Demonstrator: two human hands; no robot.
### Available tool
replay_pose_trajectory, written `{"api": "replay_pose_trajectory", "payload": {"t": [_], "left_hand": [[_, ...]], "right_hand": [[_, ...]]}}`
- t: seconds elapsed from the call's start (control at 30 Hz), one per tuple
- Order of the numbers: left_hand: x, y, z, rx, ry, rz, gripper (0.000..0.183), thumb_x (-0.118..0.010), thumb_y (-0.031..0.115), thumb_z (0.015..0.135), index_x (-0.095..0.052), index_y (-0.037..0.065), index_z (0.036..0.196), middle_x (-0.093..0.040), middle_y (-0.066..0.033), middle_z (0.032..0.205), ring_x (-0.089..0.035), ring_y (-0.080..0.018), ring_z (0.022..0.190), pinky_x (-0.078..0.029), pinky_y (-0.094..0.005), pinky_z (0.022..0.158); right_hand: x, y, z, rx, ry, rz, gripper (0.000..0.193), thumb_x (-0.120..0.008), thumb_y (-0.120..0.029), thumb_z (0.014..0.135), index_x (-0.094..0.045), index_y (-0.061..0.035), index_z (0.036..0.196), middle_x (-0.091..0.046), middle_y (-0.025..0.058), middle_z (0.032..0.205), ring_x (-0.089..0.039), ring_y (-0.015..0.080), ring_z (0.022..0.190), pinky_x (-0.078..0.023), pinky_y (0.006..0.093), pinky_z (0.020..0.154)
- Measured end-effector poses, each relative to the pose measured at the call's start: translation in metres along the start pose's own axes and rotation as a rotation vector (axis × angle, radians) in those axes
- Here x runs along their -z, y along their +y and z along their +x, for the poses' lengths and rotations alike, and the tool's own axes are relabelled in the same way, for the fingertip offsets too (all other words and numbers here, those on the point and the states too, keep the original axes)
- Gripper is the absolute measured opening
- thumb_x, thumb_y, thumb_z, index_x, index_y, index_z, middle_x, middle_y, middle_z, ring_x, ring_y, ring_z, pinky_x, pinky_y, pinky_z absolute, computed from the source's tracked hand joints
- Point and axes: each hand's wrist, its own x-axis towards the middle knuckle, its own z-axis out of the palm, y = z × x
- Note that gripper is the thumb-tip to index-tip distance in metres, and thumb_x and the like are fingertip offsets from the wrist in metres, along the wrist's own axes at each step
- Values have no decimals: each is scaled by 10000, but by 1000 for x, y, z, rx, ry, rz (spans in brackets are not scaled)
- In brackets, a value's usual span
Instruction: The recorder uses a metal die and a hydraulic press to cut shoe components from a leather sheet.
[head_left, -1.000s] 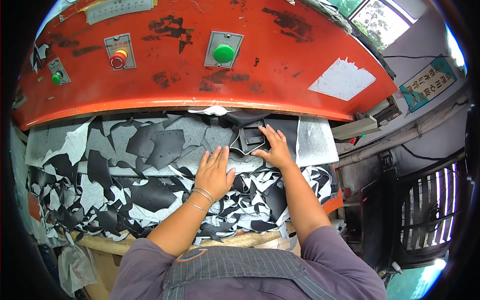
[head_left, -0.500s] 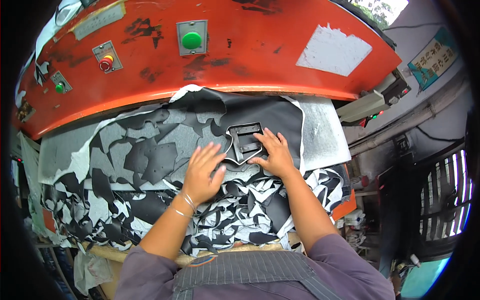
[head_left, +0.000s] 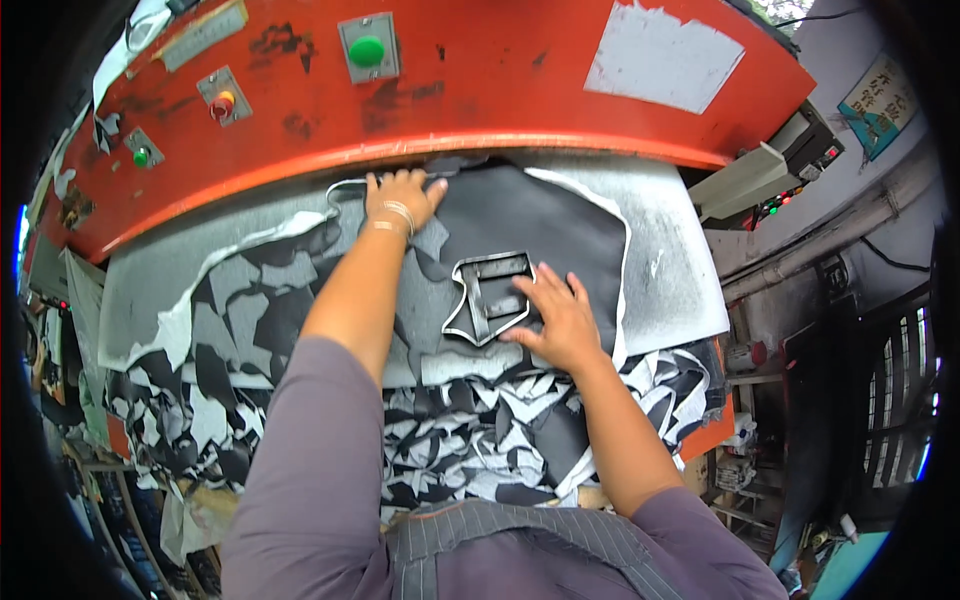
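Observation:
A black sheet material with a pale backing (head_left: 570, 215) lies on the grey-white cutting board (head_left: 665, 240). On it rests a metal cutting die (head_left: 478, 300) with an angular outline and crossbars. My right hand (head_left: 565, 325) is open beside the die, its spread fingers and thumb touching the die's right edge. My left hand (head_left: 400, 200) reaches to the sheet's far edge near the red machine; its fingers are stretched out and apart on that edge. Black cut pieces (head_left: 285, 325) and gaps cover the sheet's left part.
A red machine beam (head_left: 480, 90) spans the far side, with a green button (head_left: 366, 51) and a red knob (head_left: 222, 105). Black-and-white scraps (head_left: 460, 440) are heaped along the near edge. A control box with lit indicators (head_left: 800, 165) stands at the right.
My left hand has moved from beside the die away to the sheet's far edge. The raised white far edge now lies lower. My right hand stays at the die.

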Motion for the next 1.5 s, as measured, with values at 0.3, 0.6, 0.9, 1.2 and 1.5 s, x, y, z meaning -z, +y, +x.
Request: {"api": "replay_pose_trajectory", "payload": {"t": [0.3,0.6,0.9,1.2,1.5], "left_hand": [[-3,-41,-115,-302,14,-480,600,-559,323,925,-383,46,1428,-462,-173,1423,-381,-325,1358,-191,-476,1152],[-41,-11,-263,-350,53,-607,772,-556,232,895,-135,-64,1470,-460,-137,1431,-363,-281,1371,-153,-472,1157],[-45,-21,-268,-379,1,-625,819,-563,257,890,-91,-65,1476,-456,-121,1437,-339,-267,1385,-146,-468,1159],[-23,-86,-267,-149,119,-913,780,-637,313,867,-264,-21,1464,-389,-219,1460,-305,-324,1401,-206,-425,1155],[68,-344,-297,388,1248,-956,746,-520,380,975,-177,-39,1488,-217,-225,1545,-246,-276,1431,-192,-356,1154]], "right_hand": [[5,1,-4,-44,1,6,710,-743,-537,683,-566,-150,1251,-531,147,1359,-415,279,1338,-238,511,1104],[-10,-13,-6,-33,35,22,697,-793,-492,652,-583,-136,1213,-575,156,1293,-427,289,1333,-239,506,1099],[-19,-16,-16,-29,34,28,685,-817,-483,619,-597,-155,1177,-589,176,1264,-438,288,1322,-252,498,1100],[-1,-50,-21,-135,186,171,806,-816,-378,690,-481,-108,1372,-569,192,1282,-468,362,1264,-337,440,1049],[66,-208,6,12,351,590,531,-769,-207,808,-498,-42,1235,-635,99,879,-639,124,722,-506,281,646]]}}
